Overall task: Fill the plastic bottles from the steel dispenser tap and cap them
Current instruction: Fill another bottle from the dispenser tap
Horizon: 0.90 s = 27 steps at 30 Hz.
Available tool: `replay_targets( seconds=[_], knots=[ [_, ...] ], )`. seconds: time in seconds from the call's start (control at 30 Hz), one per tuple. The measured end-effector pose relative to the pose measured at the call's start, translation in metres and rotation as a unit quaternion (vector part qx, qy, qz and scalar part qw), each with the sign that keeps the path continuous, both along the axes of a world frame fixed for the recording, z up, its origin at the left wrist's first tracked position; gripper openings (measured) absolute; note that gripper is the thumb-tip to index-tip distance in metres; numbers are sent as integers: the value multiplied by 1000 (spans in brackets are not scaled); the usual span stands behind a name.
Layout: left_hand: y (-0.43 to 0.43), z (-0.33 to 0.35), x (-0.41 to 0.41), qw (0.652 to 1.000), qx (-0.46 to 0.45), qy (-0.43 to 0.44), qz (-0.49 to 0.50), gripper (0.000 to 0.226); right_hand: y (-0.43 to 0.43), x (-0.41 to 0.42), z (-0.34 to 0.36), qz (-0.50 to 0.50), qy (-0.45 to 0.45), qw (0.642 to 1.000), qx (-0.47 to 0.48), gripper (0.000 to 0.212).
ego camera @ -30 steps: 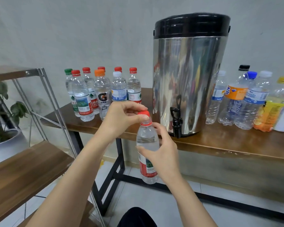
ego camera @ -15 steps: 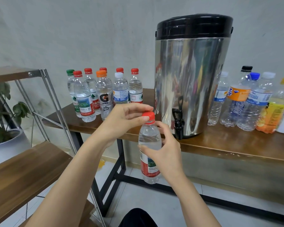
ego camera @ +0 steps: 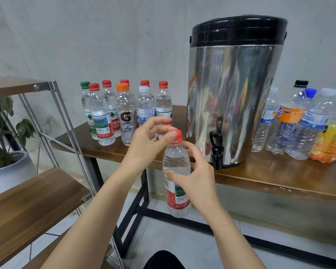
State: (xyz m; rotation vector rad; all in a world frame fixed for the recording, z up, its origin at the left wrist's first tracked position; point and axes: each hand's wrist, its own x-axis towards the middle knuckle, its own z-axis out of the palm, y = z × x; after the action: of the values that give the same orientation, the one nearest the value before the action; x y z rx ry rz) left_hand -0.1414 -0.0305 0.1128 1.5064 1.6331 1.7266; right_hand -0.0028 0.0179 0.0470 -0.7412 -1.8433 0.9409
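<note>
A clear, water-filled bottle with a red label is held upright in the air before the table's front edge. My right hand grips its body. My left hand pinches the red cap on its neck between thumb and fingers. The steel dispenser with a black lid stands on the wooden table. Its black tap hangs just right of the held bottle.
Several filled, capped bottles stand on the table's left end. Several empty capped bottles stand right of the dispenser. A metal-framed wooden shelf and a potted plant are at the left.
The held bottle stays in nearly the same place. My left hand's fingers have shifted round the red cap, with the thumb now over its front.
</note>
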Motion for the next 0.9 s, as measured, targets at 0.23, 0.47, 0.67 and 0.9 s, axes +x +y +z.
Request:
replay_targets(
  seconds=[0.23, 0.47, 0.67, 0.9],
  knots=[
    [38, -51, -52, 965, 82, 75, 238, 47, 37, -45, 42, -6, 60, 998, 30, 72],
    [77, -90, -99, 936, -18, 88, 341, 57, 85, -105, 58, -61, 37, 994, 82, 80],
    [80, -98, -123, 924, -14, 85, 373, 73, 110, -133, 41, -82, 33, 993, 81, 81],
    [69, -91, -175, 913, -24, 12, 408, 120, 112, -153, -10, -81, 20, 996, 11, 116]
  ],
)
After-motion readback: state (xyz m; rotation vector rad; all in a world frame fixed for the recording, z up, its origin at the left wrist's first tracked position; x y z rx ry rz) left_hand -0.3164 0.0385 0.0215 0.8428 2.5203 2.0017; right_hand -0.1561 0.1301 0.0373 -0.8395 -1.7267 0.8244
